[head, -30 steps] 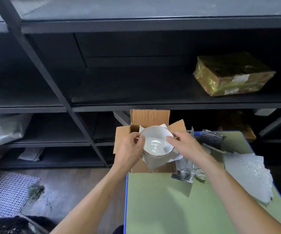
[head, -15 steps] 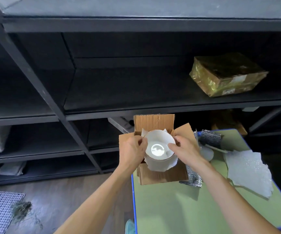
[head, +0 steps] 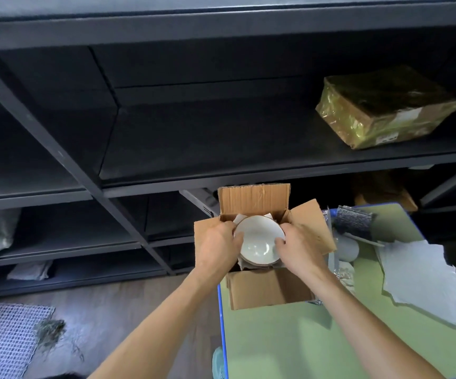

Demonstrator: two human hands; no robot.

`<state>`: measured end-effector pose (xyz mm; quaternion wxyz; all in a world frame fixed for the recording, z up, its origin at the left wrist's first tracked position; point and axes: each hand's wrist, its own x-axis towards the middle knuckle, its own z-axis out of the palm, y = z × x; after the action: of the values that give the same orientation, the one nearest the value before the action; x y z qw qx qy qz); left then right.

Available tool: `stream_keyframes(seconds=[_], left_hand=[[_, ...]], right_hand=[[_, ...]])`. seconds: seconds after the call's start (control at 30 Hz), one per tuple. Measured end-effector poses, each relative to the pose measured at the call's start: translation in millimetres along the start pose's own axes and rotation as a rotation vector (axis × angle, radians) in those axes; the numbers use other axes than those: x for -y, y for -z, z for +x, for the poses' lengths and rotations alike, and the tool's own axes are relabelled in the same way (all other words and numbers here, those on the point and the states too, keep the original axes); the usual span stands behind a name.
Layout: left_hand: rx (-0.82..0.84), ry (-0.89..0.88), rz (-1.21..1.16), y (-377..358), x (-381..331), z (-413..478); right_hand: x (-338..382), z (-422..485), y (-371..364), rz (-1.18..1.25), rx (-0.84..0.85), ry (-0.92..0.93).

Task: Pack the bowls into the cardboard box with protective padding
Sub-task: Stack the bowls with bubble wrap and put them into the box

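A white bowl (head: 259, 240) is being held by its rim between the left hand (head: 218, 248) and right hand (head: 298, 251), fingers (head: 239, 237) curled over both edges, in the mouth of the cardboard box (head: 265, 274). White padding (head: 239, 218) is showing beyond the fingers. If lowered unevenly, the bowl is likely being risked against another beneath it, or padding is being pushed aside.
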<state>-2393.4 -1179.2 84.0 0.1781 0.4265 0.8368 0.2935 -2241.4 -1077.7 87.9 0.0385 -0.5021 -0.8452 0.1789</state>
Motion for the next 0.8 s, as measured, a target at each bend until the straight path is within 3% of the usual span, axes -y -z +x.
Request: stream_keyframes(seconds=[0.23, 0.47, 0.8], left_hand=[[-0.079, -0.128, 0.293, -2.2, -3.6, 7.4], [0.016, -0.133, 0.186, 2.9, -0.4, 9.4], [0.111, -0.069, 0.251, 0.4, -0.1, 9.1]], right_hand=[[-0.1, -1.7, -11.6, -0.128, -0.076, 0.049], [-3.3, -11.3, -10.9, -0.118, -0.067, 0.151], [-4.2, -17.2, -11.8, -0.072, -0.087, 0.237]])
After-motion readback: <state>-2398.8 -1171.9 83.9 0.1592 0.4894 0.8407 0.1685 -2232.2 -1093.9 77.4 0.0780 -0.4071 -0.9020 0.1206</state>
